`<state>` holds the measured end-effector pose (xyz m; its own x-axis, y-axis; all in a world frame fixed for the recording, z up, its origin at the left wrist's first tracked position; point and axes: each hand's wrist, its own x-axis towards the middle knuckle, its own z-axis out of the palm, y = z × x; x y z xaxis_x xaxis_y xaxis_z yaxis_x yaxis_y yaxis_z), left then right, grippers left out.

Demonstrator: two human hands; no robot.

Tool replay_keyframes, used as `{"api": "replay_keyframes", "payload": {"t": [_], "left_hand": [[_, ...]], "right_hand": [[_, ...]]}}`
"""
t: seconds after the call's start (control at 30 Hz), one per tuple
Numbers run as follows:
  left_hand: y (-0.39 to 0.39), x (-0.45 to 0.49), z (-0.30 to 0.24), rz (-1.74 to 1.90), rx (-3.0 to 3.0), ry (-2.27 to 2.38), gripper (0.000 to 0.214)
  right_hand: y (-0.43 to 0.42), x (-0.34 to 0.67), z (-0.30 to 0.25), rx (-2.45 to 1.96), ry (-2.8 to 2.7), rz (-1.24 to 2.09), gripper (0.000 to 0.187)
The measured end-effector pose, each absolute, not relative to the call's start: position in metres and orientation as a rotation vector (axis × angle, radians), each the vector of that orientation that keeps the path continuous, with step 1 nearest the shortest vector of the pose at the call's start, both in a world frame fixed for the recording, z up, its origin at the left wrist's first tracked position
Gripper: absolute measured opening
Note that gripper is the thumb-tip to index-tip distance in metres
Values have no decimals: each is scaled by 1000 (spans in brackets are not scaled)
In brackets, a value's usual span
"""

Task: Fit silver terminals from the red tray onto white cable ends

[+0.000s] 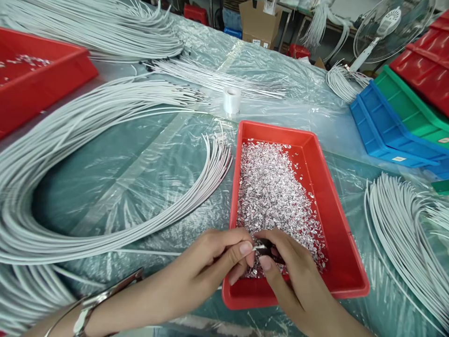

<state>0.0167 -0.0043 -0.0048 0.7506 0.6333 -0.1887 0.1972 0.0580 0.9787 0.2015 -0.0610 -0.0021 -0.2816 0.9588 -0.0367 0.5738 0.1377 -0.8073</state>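
Note:
My left hand (224,260) pinches the end of a white cable (258,247) between thumb and fingers, above the near end of a red tray (340,206). My right hand (293,271) is closed around a small dark tool (269,250), whose kind is mostly hidden by the fingers. The tool meets the cable's tip between both hands. Silvery foil scraps (277,192) cover much of the tray's floor. To the left, a large bundle of white cables (21,187) curves round, with its ends (217,159) lying close to the tray.
More white cables lie at the right (407,234) and back left (87,28). A white tape roll (232,100) stands behind the tray. Another red bin (42,98) sits at left. Blue bins (382,126) and a green bin (414,103) are stacked right, near a fan (389,23).

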Motion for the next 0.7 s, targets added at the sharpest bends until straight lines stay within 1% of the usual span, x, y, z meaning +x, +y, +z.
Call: {"api": "replay_keyframes", "payload": {"t": [0.17, 0.4, 0.6, 0.7], "left_hand": [[-4, 17, -6, 379, 1538, 711, 35], [-4, 17, -6, 387, 1534, 699, 32], [-3, 17, -7, 391, 1531, 692, 30], [-4, 18, -6, 398, 1539, 695, 28]], "right_hand": [[-61, 202, -2, -1486, -1921, 1071, 22], [-62, 199, 0, -1498, -1850, 1164, 24], [-60, 197, 4, -1365, -1794, 1207, 24], [-59, 197, 4, -1372, -1790, 1217, 25]]}}
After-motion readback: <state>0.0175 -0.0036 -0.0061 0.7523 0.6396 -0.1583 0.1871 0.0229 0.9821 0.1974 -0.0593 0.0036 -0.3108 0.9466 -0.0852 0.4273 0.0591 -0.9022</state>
